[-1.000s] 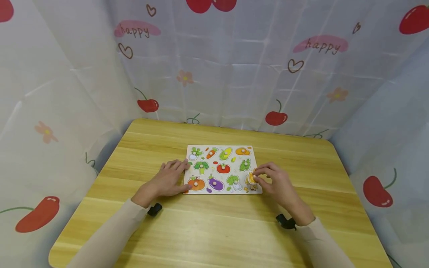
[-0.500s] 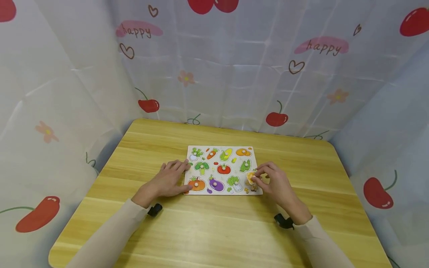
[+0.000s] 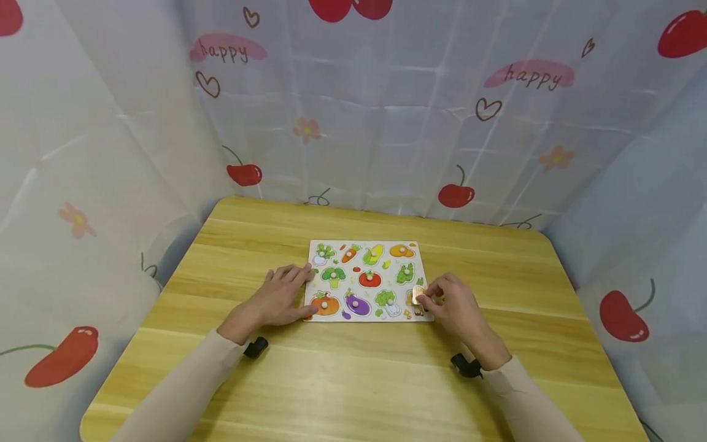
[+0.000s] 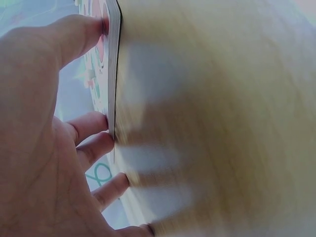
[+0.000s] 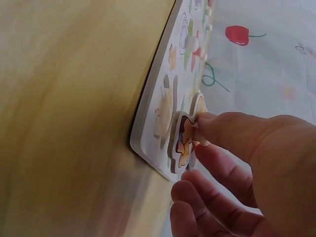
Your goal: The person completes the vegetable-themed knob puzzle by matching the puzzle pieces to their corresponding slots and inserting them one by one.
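Observation:
A white puzzle board with knobbed vegetable pieces lies on the wooden table. My left hand rests at its left edge, fingers spread and fairly straight; the thumb touches the near corner by the pumpkin piece. Over the near right corner my right hand pinches a yellow-brown puzzle piece by its knob, between thumb and fingertips. In the right wrist view that piece is tilted and lifted off the board, beside a matching recess. The fingers partly hide the piece in the head view.
Other pieces sit in the board, including an eggplant, a tomato and broccoli. The table extends on all sides. A white curtain printed with cherries hangs around the back and sides.
The pinched piece has shifted slightly and turned more on edge above the board's near right corner. My left hand has stayed in place.

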Demonstrator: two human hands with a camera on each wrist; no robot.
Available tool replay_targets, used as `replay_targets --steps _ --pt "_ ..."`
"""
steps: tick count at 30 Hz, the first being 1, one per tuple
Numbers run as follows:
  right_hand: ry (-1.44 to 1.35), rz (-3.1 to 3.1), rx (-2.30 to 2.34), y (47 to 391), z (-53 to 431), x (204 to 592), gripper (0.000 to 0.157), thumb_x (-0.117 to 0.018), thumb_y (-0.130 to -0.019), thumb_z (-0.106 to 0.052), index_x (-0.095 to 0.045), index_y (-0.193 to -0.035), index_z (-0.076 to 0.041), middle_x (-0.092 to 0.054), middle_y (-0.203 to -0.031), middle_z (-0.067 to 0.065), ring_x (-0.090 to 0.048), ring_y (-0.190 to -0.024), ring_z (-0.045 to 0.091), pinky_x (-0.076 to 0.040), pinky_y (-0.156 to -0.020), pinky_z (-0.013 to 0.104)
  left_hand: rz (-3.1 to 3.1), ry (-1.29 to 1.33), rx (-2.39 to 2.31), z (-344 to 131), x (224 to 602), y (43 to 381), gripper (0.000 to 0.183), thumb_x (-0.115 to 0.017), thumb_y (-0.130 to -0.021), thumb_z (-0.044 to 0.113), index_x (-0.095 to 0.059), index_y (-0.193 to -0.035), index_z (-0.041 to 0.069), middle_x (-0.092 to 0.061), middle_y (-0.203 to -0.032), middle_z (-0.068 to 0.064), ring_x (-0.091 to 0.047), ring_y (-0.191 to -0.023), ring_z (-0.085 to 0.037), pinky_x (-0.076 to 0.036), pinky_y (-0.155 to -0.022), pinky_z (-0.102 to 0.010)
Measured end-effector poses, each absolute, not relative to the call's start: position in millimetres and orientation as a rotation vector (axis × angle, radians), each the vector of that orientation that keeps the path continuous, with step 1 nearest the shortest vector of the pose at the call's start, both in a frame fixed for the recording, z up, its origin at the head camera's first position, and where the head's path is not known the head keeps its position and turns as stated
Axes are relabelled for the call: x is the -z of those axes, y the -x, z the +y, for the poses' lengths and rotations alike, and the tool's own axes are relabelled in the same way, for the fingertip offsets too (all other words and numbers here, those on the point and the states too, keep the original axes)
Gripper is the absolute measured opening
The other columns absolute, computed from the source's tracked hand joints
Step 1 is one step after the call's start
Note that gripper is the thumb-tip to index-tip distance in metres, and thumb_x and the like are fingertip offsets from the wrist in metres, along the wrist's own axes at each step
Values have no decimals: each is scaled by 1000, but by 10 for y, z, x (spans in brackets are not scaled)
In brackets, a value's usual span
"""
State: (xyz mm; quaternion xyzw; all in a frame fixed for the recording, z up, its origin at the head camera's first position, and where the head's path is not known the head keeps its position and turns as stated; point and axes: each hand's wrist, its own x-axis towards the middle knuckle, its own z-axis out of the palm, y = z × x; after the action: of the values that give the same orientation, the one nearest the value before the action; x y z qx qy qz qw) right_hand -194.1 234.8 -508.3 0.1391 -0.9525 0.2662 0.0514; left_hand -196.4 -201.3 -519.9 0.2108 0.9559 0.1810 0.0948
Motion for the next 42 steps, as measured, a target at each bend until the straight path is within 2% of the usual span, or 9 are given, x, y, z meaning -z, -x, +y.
replay_targets --steps 6,16,35,42 --pt "-382 -2978 -816 1954 2329 5118 22 -94 -102 -22 -80 -92 -8 -74 -107 12 -71 -91 21 -60 -81 35 2837 -625 -528 -2007 5204 1972 93 -75 -111 57 -39 -181 7 -47 -183 -15 -39 -170 -54 -26 -134 -91" --pt "-375 -3014 -770 1973 2266 5137 24 -93 -103 -24 -78 -94 -7 -68 -102 11 -57 -82 19 -46 -73 31 2839 -625 -527 -2013 5219 1969 90 -74 -111 57 -42 -179 8 -42 -187 -17 -38 -171 -54 -26 -133 -91" --pt "-340 -3028 -764 1991 2215 5144 25 -93 -103 -26 -78 -93 -9 -67 -101 9 -59 -84 19 -49 -76 33 2837 -624 -521 -2015 5199 1958 90 -74 -112 57 -42 -180 7 -41 -188 -17 -37 -171 -54 -26 -134 -90" --pt "-328 -3035 -759 2002 2198 5129 24 -94 -102 -26 -79 -93 -9 -68 -101 10 -60 -84 20 -49 -77 34 2841 -627 -539 -2019 5196 1963 91 -75 -111 55 -41 -180 7 -46 -184 -16 -39 -170 -54 -26 -134 -91"
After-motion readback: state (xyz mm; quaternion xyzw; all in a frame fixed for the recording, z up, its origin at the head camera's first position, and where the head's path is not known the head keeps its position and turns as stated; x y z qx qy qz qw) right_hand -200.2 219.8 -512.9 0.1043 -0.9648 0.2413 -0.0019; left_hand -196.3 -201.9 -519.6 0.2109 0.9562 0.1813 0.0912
